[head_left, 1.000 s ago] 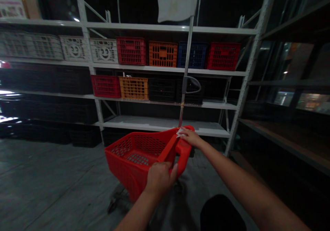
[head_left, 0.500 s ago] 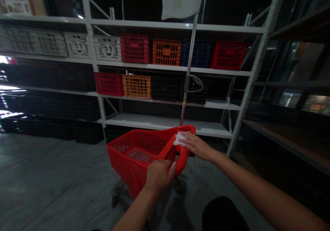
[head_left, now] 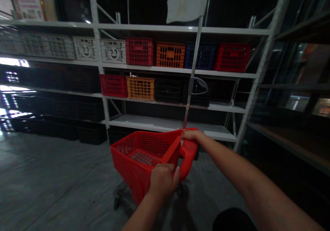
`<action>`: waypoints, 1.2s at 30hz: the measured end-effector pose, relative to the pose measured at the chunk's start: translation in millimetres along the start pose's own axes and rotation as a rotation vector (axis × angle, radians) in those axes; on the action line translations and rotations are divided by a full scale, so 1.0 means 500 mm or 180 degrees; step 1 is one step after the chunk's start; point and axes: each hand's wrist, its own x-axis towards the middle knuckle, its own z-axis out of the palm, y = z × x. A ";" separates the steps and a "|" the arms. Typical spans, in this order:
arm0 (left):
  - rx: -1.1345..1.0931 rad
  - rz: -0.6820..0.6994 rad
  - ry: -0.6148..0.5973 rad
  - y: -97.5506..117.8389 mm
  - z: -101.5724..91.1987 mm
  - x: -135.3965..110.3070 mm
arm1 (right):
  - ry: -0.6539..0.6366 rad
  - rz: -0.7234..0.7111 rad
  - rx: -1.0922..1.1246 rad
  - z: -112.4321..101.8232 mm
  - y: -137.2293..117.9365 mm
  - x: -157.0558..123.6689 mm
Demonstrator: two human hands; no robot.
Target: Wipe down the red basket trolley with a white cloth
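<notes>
Two hands on one red plastic shopping trolley (head_left: 140, 155), which stands on the concrete floor (head_left: 64, 176).
Left hand (head_left: 163, 181) curls shut around the handle; right hand (head_left: 192, 135) hooks over the far rim. Behind, white steel shelving (head_left: 180, 29) holds three red crates (head_left: 139, 51), two orange crates (head_left: 170, 55), one blue crate (head_left: 200, 55).

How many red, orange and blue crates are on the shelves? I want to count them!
Red crates: 3
Orange crates: 2
Blue crate: 1
Total: 6
</notes>
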 end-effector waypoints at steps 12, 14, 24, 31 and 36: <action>0.0045 -0.0072 -0.0106 -0.032 0.008 0.025 | 0.0118 -0.1262 -0.0176 0.032 -0.166 -0.137; 0.0023 -0.0068 -0.0127 -0.036 0.009 0.025 | 0.0367 -0.1494 -0.0149 0.044 -0.165 -0.170; 0.0056 -0.0026 -0.0136 -0.035 0.012 0.028 | 0.1031 -0.1801 -0.0092 0.041 -0.097 -0.148; 0.0115 0.0084 -0.0019 -0.049 0.012 0.021 | 0.2158 -0.1605 0.0388 0.144 -0.146 -0.193; 0.0143 0.0073 0.0041 -0.051 0.010 0.015 | 0.3033 -0.0690 0.0280 0.079 -0.056 -0.202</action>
